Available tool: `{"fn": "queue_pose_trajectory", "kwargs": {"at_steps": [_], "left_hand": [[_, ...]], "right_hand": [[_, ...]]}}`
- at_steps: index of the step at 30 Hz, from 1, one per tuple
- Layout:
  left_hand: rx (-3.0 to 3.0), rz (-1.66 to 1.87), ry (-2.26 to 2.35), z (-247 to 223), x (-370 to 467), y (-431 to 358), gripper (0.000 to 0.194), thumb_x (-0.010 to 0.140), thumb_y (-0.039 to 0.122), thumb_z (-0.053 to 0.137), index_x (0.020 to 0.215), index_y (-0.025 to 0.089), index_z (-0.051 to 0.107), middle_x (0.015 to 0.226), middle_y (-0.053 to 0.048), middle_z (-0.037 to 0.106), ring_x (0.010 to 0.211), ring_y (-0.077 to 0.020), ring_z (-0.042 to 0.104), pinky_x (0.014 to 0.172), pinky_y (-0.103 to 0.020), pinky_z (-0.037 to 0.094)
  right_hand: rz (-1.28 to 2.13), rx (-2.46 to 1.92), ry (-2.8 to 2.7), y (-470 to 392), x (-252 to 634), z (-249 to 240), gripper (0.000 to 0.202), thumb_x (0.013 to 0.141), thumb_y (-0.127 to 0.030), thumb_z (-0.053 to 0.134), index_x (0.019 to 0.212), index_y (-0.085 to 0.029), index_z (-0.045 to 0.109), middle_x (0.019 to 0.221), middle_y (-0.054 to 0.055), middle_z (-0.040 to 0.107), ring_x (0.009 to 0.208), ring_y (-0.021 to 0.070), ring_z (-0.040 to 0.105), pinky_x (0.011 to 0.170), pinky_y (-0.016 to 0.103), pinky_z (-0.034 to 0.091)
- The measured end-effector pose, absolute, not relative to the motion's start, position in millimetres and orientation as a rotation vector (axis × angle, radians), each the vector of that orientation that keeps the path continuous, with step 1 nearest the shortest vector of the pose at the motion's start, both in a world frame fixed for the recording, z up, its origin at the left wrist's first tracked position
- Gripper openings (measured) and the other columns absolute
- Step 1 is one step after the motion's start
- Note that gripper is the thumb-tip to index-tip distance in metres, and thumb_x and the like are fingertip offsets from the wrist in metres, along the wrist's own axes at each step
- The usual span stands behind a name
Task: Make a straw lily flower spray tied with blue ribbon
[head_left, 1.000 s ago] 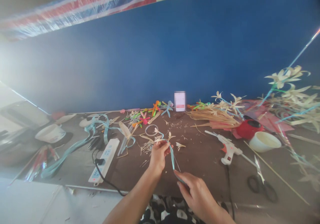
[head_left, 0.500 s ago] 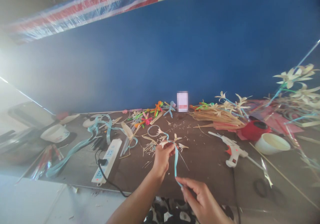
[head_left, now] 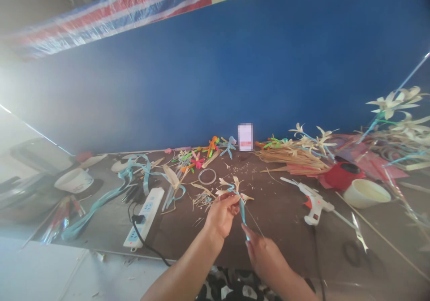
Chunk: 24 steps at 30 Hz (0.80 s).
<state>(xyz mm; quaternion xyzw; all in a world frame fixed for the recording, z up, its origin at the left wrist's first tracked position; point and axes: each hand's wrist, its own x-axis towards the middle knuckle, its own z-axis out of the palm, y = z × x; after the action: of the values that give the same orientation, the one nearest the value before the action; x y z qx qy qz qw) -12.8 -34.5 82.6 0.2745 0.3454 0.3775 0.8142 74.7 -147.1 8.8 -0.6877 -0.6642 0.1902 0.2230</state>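
My left hand [head_left: 221,213] is closed in a pinch on a flower stem with pale, dried-leaf flowers [head_left: 236,183] at its top end. A light blue ribbon [head_left: 242,209] runs from the left fingertips down toward me. Its lower part is pinched between the thumb and fingers of my right hand [head_left: 264,251]. A thin wire [head_left: 255,220] slants down beside the ribbon. Loose pale petals and trimmings [head_left: 203,198] lie on the table just left of the flowers.
A white power strip [head_left: 144,218] lies at left, near a long blue ribbon [head_left: 101,204]. On the right are a hot glue gun [head_left: 316,202], scissors [head_left: 359,233], a white cup [head_left: 366,193] and finished flowers [head_left: 391,104]. Several colourful pipe-cleaner figures [head_left: 212,145] stand along the blue wall.
My right hand has moved up and slightly right, turning over with the ribbon in its grip. The flower stem has turned in my left hand, and the flowers sit closer together.
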Motion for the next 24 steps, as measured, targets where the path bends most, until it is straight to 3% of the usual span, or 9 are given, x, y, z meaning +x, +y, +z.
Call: {"fn": "queue_pose_trajectory", "kwargs": {"at_steps": [5, 8, 11, 13, 15, 20, 24], "left_hand": [[0.635, 0.744, 0.659, 97, -16, -42, 0.012, 0.061, 0.014, 0.065, 0.068, 0.016, 0.056, 0.064, -0.001, 0.061, 0.066, -0.0128, 0.058, 0.062, -0.024, 0.040], [0.699, 0.735, 0.648, 103, -20, -45, 0.011, 0.061, 0.015, 0.065, 0.069, 0.016, 0.057, 0.065, 0.000, 0.061, 0.067, -0.0134, 0.058, 0.068, -0.026, 0.039], [0.768, 0.737, 0.660, 105, -23, -45, 0.013, 0.058, 0.014, 0.067, 0.069, 0.015, 0.059, 0.065, -0.001, 0.059, 0.065, -0.0133, 0.057, 0.067, -0.026, 0.039], [0.807, 0.729, 0.676, 105, -23, -45, 0.014, 0.057, 0.014, 0.068, 0.069, 0.014, 0.060, 0.065, -0.001, 0.059, 0.064, -0.0131, 0.056, 0.064, -0.025, 0.039], [0.861, 0.713, 0.683, 105, -21, -47, 0.013, 0.057, 0.016, 0.068, 0.067, 0.014, 0.061, 0.065, -0.002, 0.060, 0.064, -0.0129, 0.055, 0.063, -0.024, 0.039], [0.964, 0.666, 0.615, 110, -15, -57, 0.013, 0.059, 0.020, 0.067, 0.066, 0.011, 0.062, 0.064, -0.005, 0.060, 0.061, -0.0128, 0.054, 0.063, -0.024, 0.039], [0.936, 0.644, 0.615, 112, -16, -62, 0.016, 0.058, 0.020, 0.068, 0.070, 0.010, 0.062, 0.063, -0.004, 0.059, 0.056, -0.0118, 0.053, 0.055, -0.023, 0.039]], "right_hand": [[0.412, -1.974, -1.803, -140, 103, 15, 0.038, 0.077, -0.022, 0.040, 0.113, -0.011, 0.048, 0.085, 0.013, 0.065, 0.072, 0.0212, 0.062, 0.062, 0.028, 0.044], [0.379, -2.137, -1.673, -140, 128, 27, 0.035, 0.078, -0.028, 0.042, 0.107, -0.013, 0.053, 0.066, 0.009, 0.065, 0.057, 0.0202, 0.061, 0.051, 0.026, 0.040], [0.507, -2.100, -1.700, -145, 151, 51, 0.025, 0.077, -0.035, 0.044, 0.070, -0.020, 0.063, 0.055, 0.003, 0.061, 0.052, 0.0177, 0.057, 0.047, 0.024, 0.034], [0.589, -1.979, -1.727, -148, 157, 72, 0.034, 0.077, -0.040, 0.045, 0.052, -0.020, 0.056, 0.047, 0.000, 0.055, 0.047, 0.0152, 0.053, 0.045, 0.023, 0.031], [0.631, -1.832, -1.585, -147, 154, 91, 0.034, 0.079, -0.039, 0.042, 0.055, -0.019, 0.056, 0.050, -0.001, 0.055, 0.050, 0.0138, 0.051, 0.047, 0.022, 0.033], [0.929, -1.327, -1.365, -131, 126, 104, 0.024, 0.079, -0.033, 0.045, 0.084, -0.018, 0.063, 0.087, 0.004, 0.062, 0.083, 0.0174, 0.055, 0.077, 0.027, 0.039], [1.309, -1.116, -1.053, -129, 106, 86, 0.028, 0.076, -0.037, 0.051, 0.091, -0.017, 0.063, 0.085, 0.006, 0.064, 0.083, 0.0188, 0.056, 0.079, 0.032, 0.039]]}}
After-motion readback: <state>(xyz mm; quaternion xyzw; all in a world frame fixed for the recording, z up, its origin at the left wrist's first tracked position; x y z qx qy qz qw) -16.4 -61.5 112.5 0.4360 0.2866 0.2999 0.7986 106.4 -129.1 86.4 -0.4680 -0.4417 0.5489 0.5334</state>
